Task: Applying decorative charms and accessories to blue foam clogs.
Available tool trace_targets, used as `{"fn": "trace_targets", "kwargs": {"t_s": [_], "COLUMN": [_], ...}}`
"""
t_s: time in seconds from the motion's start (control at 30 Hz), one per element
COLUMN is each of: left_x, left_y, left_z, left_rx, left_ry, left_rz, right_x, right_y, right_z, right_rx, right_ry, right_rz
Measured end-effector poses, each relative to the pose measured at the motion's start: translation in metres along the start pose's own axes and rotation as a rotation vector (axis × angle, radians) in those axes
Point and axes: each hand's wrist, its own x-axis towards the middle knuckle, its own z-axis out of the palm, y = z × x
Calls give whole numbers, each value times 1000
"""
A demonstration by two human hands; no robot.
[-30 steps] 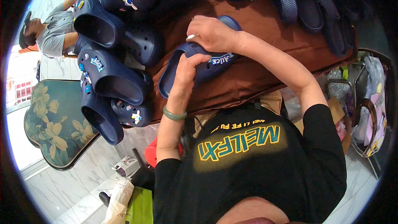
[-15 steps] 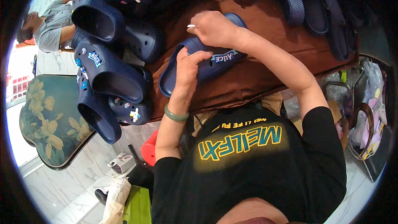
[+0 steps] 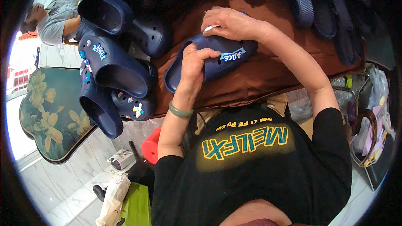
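Left hand (image 3: 191,65) is gripping the navy clog (image 3: 215,68), thumb outside and fingers partly hidden at its opening, while the right hand (image 3: 230,23), curled nearly closed, is pinching a small white piece (image 3: 210,28) over the clog's far side. Near the front edge of the worktop (image 3: 238,90), the clog is slanting, its long axis running from heel at lower left toward toe at upper right. Brown cloth (image 3: 324,60) is leaving room rightward; stacked clogs (image 3: 121,65) are crowding the left. Beyond them, another person (image 3: 56,25) is showing near a floral panel (image 3: 56,113).
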Motion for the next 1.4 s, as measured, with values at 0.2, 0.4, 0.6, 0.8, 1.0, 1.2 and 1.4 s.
{"fn": "trace_targets", "kwargs": {"t_s": [0.2,0.4,0.6,0.8,1.0,1.2,1.4], "left_x": [5,15,13,7,10,19,18], "left_y": [-9,-1,17,5,-19,-21,-15], "left_z": [-7,2,-9,-5,-15,-20,-21], "left_rx": [-78,-127,57,-137,-412,-496,-517], "left_ry": [-46,-27,-49,-44,-11,-53,-91], "left_rz": [-58,-34,-23,-94,-106,-113,-180], "right_x": [-16,-13,1,-17,-14,-6,-3], "right_y": [-6,-1,-8,-20,-31,-30,-30], "right_z": [19,13,15,8,13,5,-1], "right_rx": [-127,-234,-234,-218,-221,-147,-49], "right_ry": [187,277,345,248,239,252,173], "right_rz": [-66,-149,-186,-17,-36,78,160]}}
